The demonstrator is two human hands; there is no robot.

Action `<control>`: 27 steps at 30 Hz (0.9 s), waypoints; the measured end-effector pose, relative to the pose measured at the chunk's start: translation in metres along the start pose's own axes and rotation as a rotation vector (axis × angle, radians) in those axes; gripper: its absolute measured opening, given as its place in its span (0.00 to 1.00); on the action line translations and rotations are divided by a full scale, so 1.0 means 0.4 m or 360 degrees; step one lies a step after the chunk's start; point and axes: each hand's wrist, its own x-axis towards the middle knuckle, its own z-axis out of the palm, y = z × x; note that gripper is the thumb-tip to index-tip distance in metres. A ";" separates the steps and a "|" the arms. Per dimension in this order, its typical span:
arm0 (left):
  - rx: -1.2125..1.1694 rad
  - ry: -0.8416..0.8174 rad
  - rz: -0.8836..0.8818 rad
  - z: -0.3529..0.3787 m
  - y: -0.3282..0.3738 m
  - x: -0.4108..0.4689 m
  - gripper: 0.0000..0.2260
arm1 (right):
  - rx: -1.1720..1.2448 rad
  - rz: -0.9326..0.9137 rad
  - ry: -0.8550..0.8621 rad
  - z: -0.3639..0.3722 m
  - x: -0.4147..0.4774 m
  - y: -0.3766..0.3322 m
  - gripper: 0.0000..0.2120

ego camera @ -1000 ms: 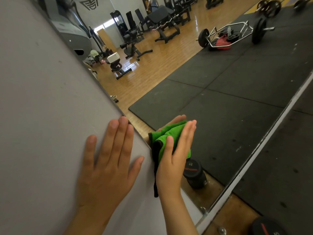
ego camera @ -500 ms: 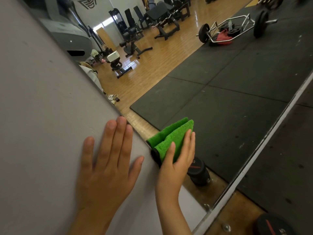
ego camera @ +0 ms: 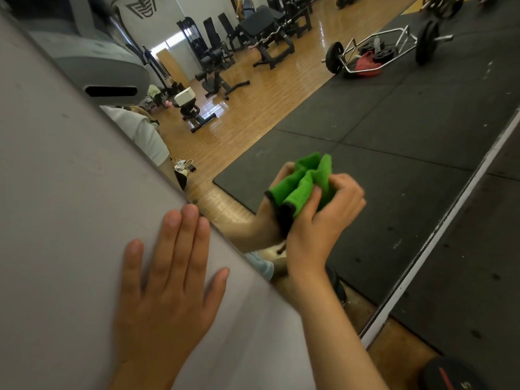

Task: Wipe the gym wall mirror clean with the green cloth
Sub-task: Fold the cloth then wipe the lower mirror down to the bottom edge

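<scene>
One grip (ego camera: pixel 319 220) clenching cloth (ego camera: pixel 305 188), seemingly against mirror (ego camera: pixel 394 130)

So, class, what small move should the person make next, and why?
Probably press the green cloth flat on the mirror and sweep right: the right hand grips it bunched by the glass's left edge, while the left hand lies flat on the wall.

Our left hand (ego camera: pixel 168 299) lies flat at lower left, fingers (ego camera: pixel 185 229) straight and together. Our right hand (ego camera: pixel 318 220), mid-frame, curls its fingers round the green cloth (ego camera: pixel 304 181), forearm entering from lower right.
</scene>
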 end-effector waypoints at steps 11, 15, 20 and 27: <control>-0.0001 0.0025 0.0011 0.004 0.001 -0.001 0.33 | 0.0062 -0.0183 -0.0179 0.000 -0.093 -0.027 0.09; 0.0018 0.0030 -0.0010 0.004 0.008 -0.002 0.33 | 0.0052 -0.0167 -0.0176 -0.015 -0.028 0.019 0.07; -0.0007 0.0014 -0.0075 0.012 0.028 -0.004 0.34 | 0.0098 -0.0028 -0.0336 -0.051 -0.120 0.013 0.10; -0.0125 0.0054 -0.0110 0.004 0.028 -0.001 0.33 | 0.0324 -0.0147 -0.0404 -0.028 -0.059 -0.006 0.16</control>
